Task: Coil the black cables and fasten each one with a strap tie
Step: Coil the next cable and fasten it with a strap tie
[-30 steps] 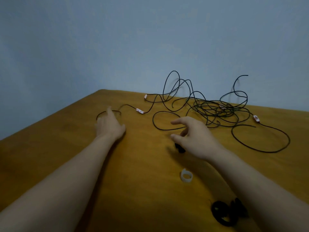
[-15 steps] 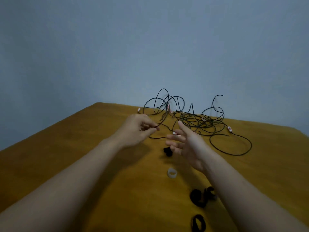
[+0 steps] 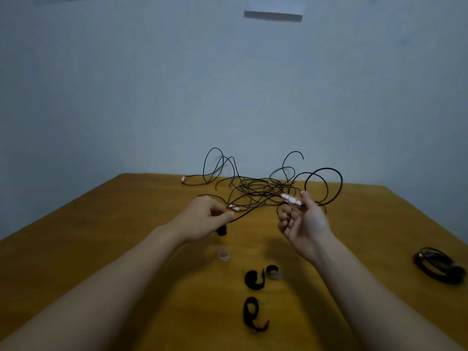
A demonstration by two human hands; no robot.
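A tangle of thin black cables [image 3: 255, 188] lies at the far middle of the wooden table [image 3: 101, 236]. My left hand [image 3: 202, 219] pinches a black cable strand running up to the tangle. My right hand [image 3: 304, 221], palm up, holds the same kind of cable by its white-and-red tagged end [image 3: 291, 199], and a loop [image 3: 326, 186] arcs above it. Black strap ties [image 3: 254, 279] [image 3: 252, 314] lie curled on the table between my forearms. A coiled black cable [image 3: 438, 268] rests at the right edge.
A small translucent ring [image 3: 224, 255] and a small black piece [image 3: 222, 230] lie under my left hand. A second translucent ring [image 3: 274, 272] sits by the strap ties. A blue wall stands behind the table's far edge.
Both hands have lifted off the table with cable in them. The right hand turned palm up and took a tagged end. The view tilted up, and the coiled cable came into view at right.
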